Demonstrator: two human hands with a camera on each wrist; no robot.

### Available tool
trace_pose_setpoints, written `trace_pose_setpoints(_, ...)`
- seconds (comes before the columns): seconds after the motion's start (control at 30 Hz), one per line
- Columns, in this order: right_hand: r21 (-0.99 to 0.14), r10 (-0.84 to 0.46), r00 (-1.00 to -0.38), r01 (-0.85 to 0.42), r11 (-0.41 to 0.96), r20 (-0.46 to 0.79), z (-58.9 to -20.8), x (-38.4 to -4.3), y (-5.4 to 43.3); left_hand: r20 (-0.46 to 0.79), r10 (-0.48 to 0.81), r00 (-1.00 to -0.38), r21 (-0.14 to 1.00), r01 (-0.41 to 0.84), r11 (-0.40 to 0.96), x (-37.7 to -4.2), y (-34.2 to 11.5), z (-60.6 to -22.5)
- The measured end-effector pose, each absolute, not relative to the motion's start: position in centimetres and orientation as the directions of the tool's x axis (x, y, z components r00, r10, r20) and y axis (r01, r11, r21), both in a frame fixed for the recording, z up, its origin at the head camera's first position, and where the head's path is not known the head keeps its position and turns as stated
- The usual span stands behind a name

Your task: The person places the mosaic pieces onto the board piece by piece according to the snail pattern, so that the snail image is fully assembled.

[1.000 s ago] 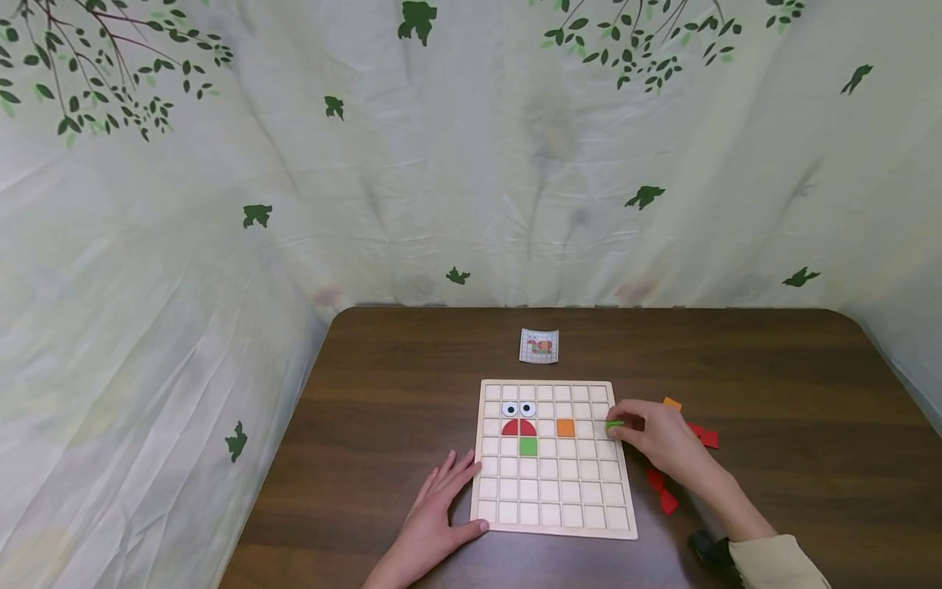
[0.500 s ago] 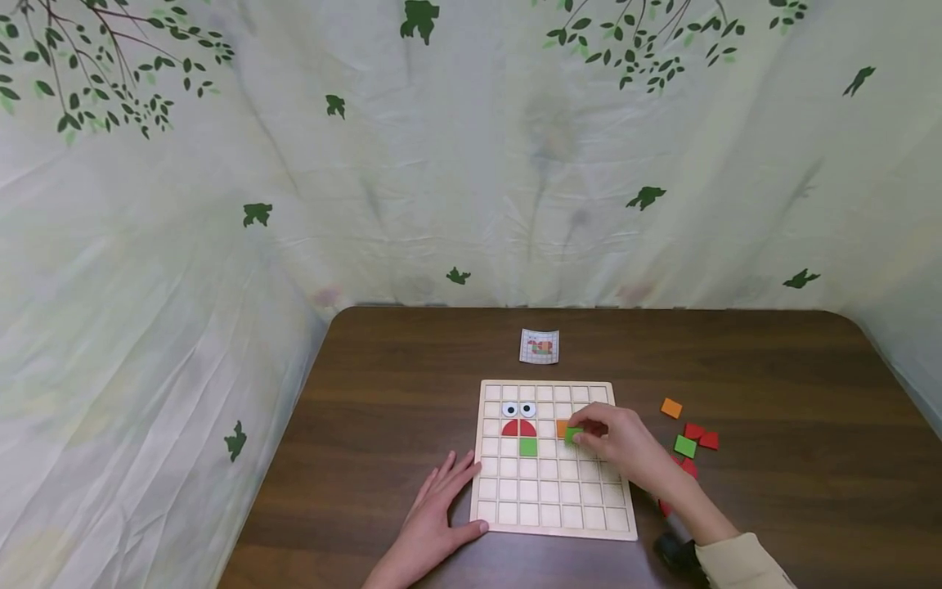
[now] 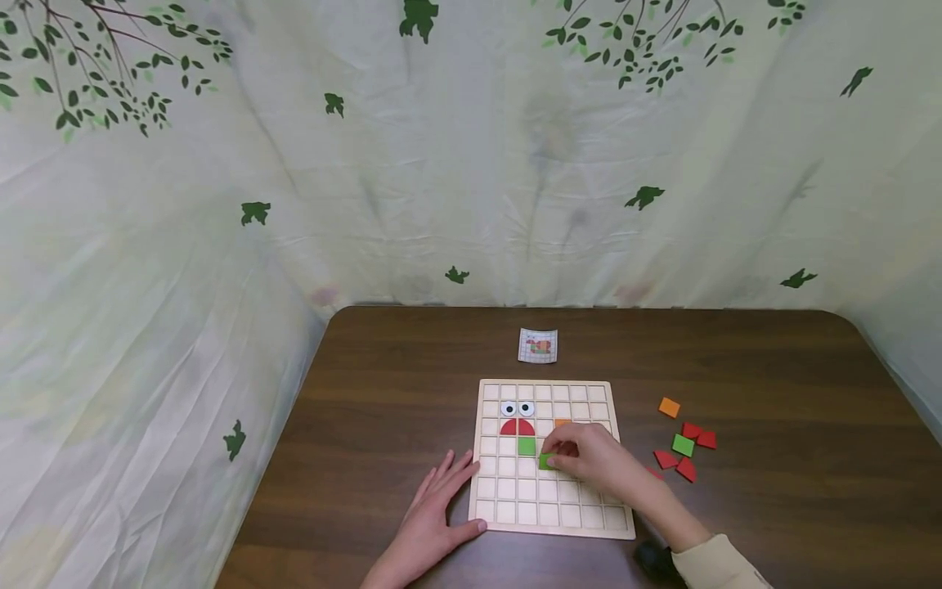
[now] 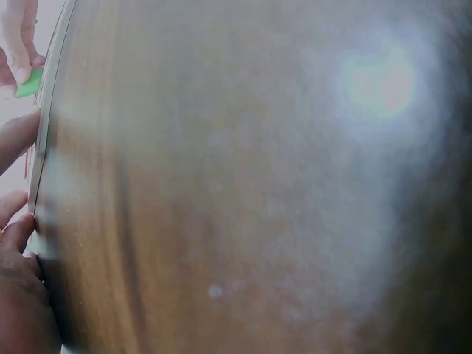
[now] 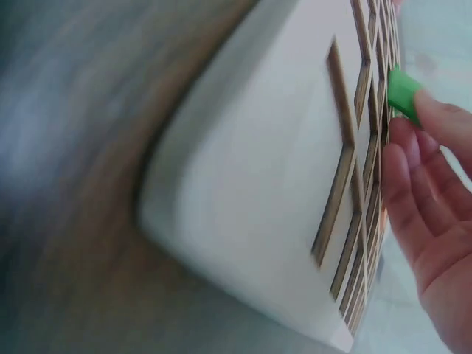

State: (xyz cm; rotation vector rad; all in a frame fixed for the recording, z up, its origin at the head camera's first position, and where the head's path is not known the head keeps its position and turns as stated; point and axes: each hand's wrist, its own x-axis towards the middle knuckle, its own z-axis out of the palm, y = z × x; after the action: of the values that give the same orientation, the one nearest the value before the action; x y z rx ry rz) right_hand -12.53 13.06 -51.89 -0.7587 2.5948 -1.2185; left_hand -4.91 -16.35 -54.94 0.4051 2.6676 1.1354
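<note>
A pale wooden grid board [image 3: 508,532] lies on the table. Two round eye tiles [image 3: 518,407], two red quarter-circle tiles [image 3: 518,427] and a green square tile [image 3: 527,446] sit in its cells. My right hand [image 3: 599,462] pinches another green square tile [image 3: 545,461] between thumb and fingers, close over the cells right of and below the placed green one. In the right wrist view, the pinched green tile [image 5: 403,94] is tilted at the grid. The hand partly covers an orange tile [image 3: 562,423]. My left hand [image 3: 434,515] rests with spread fingers at the board's left edge.
Right of the board lie loose tiles: an orange square [image 3: 669,407], a green square [image 3: 683,445] and several red pieces [image 3: 686,469]. A small printed picture card [image 3: 538,346] lies behind the board on the brown table [image 3: 412,352]. A leaf-patterned curtain [image 3: 471,164] hangs behind.
My right hand has carried the green tile leftward and toward me, from the board's right edge past the orange tile to the middle. The left hand has stayed in place.
</note>
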Motion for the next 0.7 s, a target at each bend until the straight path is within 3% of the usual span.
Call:
trace_pose_setpoints(0.33, -0.722, -0.515, -0.857, -0.346, 0.599, -0.016, -51.71, -12.12, 12.53, -0.079, 0.327, -0.942, 0.726, 0.17, 0.666, -4.91, -16.25, -54.84)
trace_pose_setpoints(0.7, -0.723, -0.549, -0.836, -0.374, 0.581, -0.008, -51.82, -12.11, 12.81, -0.086, 0.329, -0.94, 0.723, 0.168, 0.67, -4.86, -16.32, -54.97)
